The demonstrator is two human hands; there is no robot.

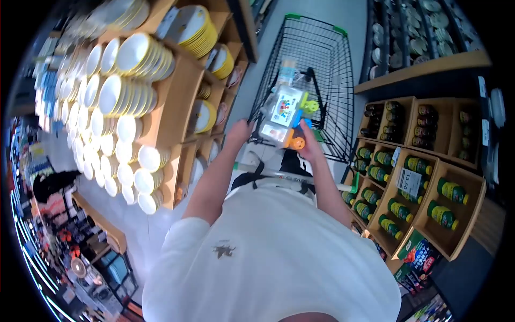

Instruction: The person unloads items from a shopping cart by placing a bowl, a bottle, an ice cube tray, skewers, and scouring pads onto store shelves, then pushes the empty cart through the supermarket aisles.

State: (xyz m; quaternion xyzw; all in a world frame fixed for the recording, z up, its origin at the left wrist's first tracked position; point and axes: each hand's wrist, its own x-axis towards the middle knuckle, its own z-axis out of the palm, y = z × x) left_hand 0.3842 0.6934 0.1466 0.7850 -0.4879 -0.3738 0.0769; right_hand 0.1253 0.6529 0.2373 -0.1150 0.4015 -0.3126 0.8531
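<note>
While the cart [327, 48] is standing in a store aisle, pale grey floor [147, 231] is showing beside it. Left of the cart, a wood shelf [179, 112] is carrying white bowls [115, 96], stacked on their sides in dense rows; yellow-edged stacks [198, 32] are filling cubbies on its cart side. Right of the cart, far end, a dark rack is holding dishes [438, 20] above a wood ledge [424, 71].

Containers: right of the cart, near end, wood crates [465, 232] are sitting in tiers. Lower ones are holding green bottles [398, 210] with yellow caps, lying tilted; upper ones are holding dark jars [425, 126]. A price card [410, 181] is reading 13.50 on the lower tier. The cart's wire basket is carrying a pale item [288, 70] left of centre, just ahead of the pack [284, 107]; can't tell if they're touching.

Pack is sitting at the cart's near end: clear plastic, white labels, with green, blue and orange parts showing along its right side. Right hand [310, 144] is gripping it by the blue part. Left hand [240, 132] is resting at the cart's near left corner; can't tell if it's gripping the rim. Hands are sitting apart, pack between.
</note>
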